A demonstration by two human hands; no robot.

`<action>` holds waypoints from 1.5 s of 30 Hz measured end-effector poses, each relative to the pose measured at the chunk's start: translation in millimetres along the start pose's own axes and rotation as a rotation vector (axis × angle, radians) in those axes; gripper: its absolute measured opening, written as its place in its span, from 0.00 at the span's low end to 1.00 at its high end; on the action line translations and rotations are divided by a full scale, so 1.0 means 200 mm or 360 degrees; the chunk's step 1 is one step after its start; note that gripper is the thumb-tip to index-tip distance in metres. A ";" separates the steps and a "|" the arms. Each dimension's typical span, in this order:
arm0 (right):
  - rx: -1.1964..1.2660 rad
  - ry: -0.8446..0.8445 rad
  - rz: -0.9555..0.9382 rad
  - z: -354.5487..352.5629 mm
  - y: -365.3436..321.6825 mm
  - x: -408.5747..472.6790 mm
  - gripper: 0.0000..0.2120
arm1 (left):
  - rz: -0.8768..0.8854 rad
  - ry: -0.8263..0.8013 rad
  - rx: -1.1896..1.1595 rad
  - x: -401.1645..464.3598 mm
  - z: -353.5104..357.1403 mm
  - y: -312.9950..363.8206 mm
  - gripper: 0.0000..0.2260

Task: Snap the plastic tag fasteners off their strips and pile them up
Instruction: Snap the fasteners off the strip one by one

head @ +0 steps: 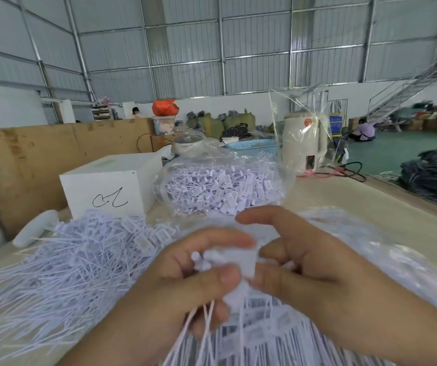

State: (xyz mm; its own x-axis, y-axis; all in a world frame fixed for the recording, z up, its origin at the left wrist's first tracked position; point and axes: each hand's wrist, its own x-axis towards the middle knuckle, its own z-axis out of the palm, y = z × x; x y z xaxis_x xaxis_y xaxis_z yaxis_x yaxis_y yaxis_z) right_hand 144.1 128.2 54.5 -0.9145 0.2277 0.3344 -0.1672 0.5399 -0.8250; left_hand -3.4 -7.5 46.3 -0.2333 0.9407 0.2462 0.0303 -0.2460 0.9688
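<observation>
Both my hands meet at the centre of the view over a strip of white plastic tag fasteners (pixel 234 262). My left hand (pixel 185 283) grips the strip's heads between thumb and fingers, and thin tails hang down from it. My right hand (pixel 310 270) pinches the same strip from the right side. A big pile of loose white fasteners (pixel 74 260) covers the table to my left. More fastener strips (pixel 265 336) lie under my hands, blurred.
A clear plastic bag of fasteners (pixel 222 188) lies behind my hands. A white box (pixel 111 183) with a scribble stands at the back left against a brown board (pixel 27 159). A beige appliance (pixel 304 143), a blue basket (pixel 254 147) and cables sit further back.
</observation>
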 end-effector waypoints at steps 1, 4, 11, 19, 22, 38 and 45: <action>-0.0009 -0.0036 -0.0017 0.01 0.02 0.00 0.18 | -0.0073 -0.0155 0.0067 -0.01 0.00 0.01 0.21; -0.0006 -0.0028 -0.0064 0.02 0.05 0.02 0.19 | -0.0158 -0.0246 0.0220 -0.01 -0.03 0.02 0.17; -0.0133 -0.0169 0.0165 -0.05 0.07 0.03 0.19 | -0.0070 0.0055 0.0274 0.02 -0.03 0.00 0.08; -0.0173 0.0320 0.0132 0.04 0.05 0.05 0.16 | 0.0141 0.0502 0.0232 0.05 0.04 -0.04 0.07; -0.0108 0.0736 0.0037 0.05 0.05 0.05 0.21 | 0.0249 0.0754 0.0167 0.05 0.02 -0.05 0.09; -0.0277 0.0049 -0.0083 0.03 0.11 0.03 0.28 | 0.0018 -0.0172 0.0503 0.03 -0.07 -0.04 0.14; -0.0215 -0.0072 0.0111 -0.02 0.08 0.03 0.19 | 0.0226 0.0276 0.0525 0.04 -0.04 -0.06 0.07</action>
State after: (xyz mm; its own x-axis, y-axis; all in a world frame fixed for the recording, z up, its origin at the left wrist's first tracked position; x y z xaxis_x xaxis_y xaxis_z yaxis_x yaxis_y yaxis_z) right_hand 137.6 141.6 44.9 -0.9384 0.2333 0.2548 -0.0543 0.6287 -0.7758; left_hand -12.9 1.1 35.4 -0.3641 0.8425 0.3970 0.3780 -0.2559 0.8897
